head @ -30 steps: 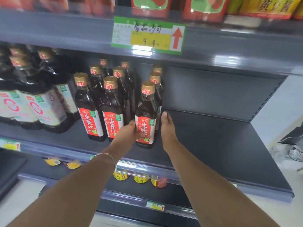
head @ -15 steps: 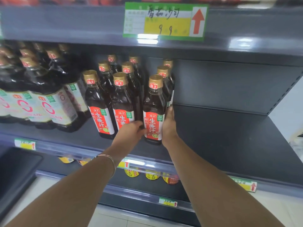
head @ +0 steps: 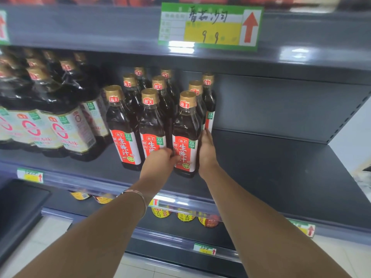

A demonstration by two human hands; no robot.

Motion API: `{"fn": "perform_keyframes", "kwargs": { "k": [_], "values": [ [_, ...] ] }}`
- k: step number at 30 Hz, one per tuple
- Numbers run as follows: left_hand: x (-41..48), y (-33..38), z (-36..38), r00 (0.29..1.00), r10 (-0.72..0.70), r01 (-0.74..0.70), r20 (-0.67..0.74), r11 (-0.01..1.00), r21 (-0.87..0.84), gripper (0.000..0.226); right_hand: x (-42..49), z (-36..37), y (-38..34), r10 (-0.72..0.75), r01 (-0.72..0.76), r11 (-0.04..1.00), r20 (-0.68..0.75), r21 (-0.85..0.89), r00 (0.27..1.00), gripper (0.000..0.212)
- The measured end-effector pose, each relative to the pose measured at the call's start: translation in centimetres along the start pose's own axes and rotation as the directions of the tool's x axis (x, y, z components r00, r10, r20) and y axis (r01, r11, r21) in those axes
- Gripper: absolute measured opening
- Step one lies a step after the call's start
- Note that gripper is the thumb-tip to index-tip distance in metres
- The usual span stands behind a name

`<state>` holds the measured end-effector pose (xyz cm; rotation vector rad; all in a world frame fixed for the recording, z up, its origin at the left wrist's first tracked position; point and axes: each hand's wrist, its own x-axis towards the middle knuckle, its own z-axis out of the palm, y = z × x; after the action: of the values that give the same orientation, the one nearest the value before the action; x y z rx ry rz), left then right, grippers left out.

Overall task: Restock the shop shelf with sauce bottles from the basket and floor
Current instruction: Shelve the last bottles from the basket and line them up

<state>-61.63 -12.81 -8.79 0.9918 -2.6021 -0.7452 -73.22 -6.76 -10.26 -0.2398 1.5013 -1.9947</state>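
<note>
A dark sauce bottle (head: 186,129) with a gold cap and red label stands upright at the front right of a cluster of like bottles (head: 152,109) on the grey middle shelf (head: 271,167). My left hand (head: 160,165) presses its lower left side, fingers over the label. My right hand (head: 207,153) lies flat against its right side. Both hands clasp this bottle between them. No basket or floor bottles are in view.
Larger bottles with white labels (head: 60,125) fill the shelf's left part. A green and yellow price tag (head: 210,27) hangs on the shelf above. Yellow-capped jars (head: 184,215) sit on the shelf below. The middle shelf's right half is bare.
My right hand has closed in from apart onto the bottle's right side. The bottle now stands closer against its neighbours. The camera has moved nearer.
</note>
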Motion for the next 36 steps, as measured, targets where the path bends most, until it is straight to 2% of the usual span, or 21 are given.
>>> {"fn": "perform_keyframes", "kwargs": {
  "k": [6, 10, 17, 24, 36],
  "values": [
    [-0.3, 0.0, 1.2, 1.0, -0.02, 0.02, -0.012, 0.999, -0.03, 0.027, 0.5, -1.5, -0.7, -0.05, 0.054, 0.997, 0.087, -0.051, 0.995, 0.03],
    [-0.4, 0.3, 1.7, 0.998, -0.053, 0.05, -0.045, 0.997, -0.058, 0.035, 1.1, -1.7, -1.3, -0.037, 0.054, 0.979, 0.091, -0.195, 0.995, 0.032],
    [-0.5, 0.7, 2.5, 0.993, -0.099, 0.089, -0.069, 0.987, -0.137, 0.044, 1.3, -4.0, -2.0, -0.017, 0.101, 0.922, 0.222, -0.374, 0.975, 0.045],
    [-0.8, 1.4, 2.6, 0.992, -0.113, 0.101, -0.065, 0.983, -0.156, 0.044, 1.5, -4.9, -2.7, 0.022, 0.096, 0.9, 0.265, -0.426, 0.964, 0.043],
    [-0.9, 1.5, 2.4, 0.993, -0.11, 0.101, -0.046, 0.981, -0.163, 0.044, 1.4, -5.1, -2.4, -0.011, 0.114, 0.92, 0.267, -0.375, 0.964, 0.046]
  ]
}}
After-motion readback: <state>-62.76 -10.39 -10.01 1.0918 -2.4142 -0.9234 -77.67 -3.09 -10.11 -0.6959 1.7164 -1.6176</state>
